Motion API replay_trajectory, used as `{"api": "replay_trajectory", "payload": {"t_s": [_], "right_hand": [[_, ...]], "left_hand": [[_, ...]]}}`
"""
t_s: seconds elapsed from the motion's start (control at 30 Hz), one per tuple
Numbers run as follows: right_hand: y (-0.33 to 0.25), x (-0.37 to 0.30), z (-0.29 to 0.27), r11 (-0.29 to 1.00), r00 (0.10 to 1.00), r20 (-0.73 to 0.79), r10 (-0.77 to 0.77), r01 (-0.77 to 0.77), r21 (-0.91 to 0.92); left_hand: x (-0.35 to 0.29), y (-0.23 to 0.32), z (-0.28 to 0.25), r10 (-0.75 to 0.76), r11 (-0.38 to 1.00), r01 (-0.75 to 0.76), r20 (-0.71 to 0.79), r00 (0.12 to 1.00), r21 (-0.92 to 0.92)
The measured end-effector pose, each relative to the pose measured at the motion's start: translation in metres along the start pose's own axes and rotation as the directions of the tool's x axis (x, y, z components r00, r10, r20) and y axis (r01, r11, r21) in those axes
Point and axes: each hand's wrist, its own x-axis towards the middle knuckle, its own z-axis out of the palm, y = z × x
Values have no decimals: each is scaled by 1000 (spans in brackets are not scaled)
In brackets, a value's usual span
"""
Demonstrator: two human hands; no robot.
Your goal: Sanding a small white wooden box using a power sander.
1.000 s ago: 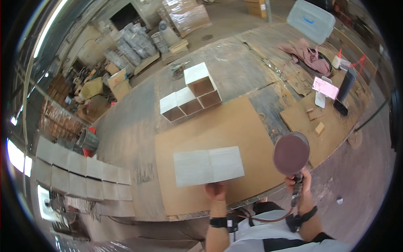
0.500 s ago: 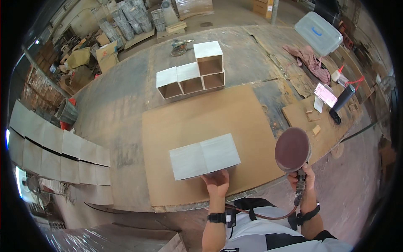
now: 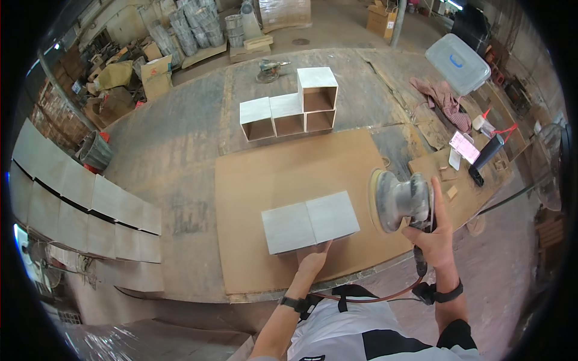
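Before me, a white-topped box unit (image 3: 311, 222) lies on a brown board, a seam across its top. My left hand (image 3: 312, 259) is at its near side, gripping it by the edge around the middle; some fingers are hidden below the top. To the right, my right hand (image 3: 438, 237) is closed round a round-pad air sander (image 3: 398, 198), held up off the board with its pad turned left toward the box unit. A hose (image 3: 385, 296) runs from the sander's handle across my front.
A stepped white box unit with open brown compartments (image 3: 289, 125) stands farther back, with another sander (image 3: 269, 71) behind it. White panels or boxes (image 3: 108, 207) line the left. On the right lie a lidded plastic bin (image 3: 457, 63), a cloth (image 3: 442, 99), a phone (image 3: 465, 146) and a dark cylinder (image 3: 487, 151).
The sander has turned from its pad facing up toward me to its pad facing left, and has shifted left. My left hand has turned at the box's near side.
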Motion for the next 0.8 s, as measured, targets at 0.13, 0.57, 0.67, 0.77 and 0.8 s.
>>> {"api": "replay_trajectory", "payload": {"t_s": [0.13, 0.57, 0.67, 0.77, 0.8], "right_hand": [[2, 5, 19, 932, 970, 157, -188, 226, -282], [9, -11, 163, 740, 816, 578, 15, 379, -555], [13, -1, 180, 742, 783, 613, -110, 475, -474], [36, 34, 183, 708, 855, 474, -209, 467, -530], [44, 41, 172, 749, 894, 416, -167, 389, -536]], "left_hand": [[22, 22, -24, -297, 940, 337, 346, 890, -60], [2, 20, -27, -251, 825, 274, 114, 961, -494], [1, 22, -15, -246, 873, 278, 129, 961, -401], [19, 23, -18, -249, 892, 284, 145, 958, -351], [19, 22, -18, -243, 904, 273, 130, 961, -328]]}}
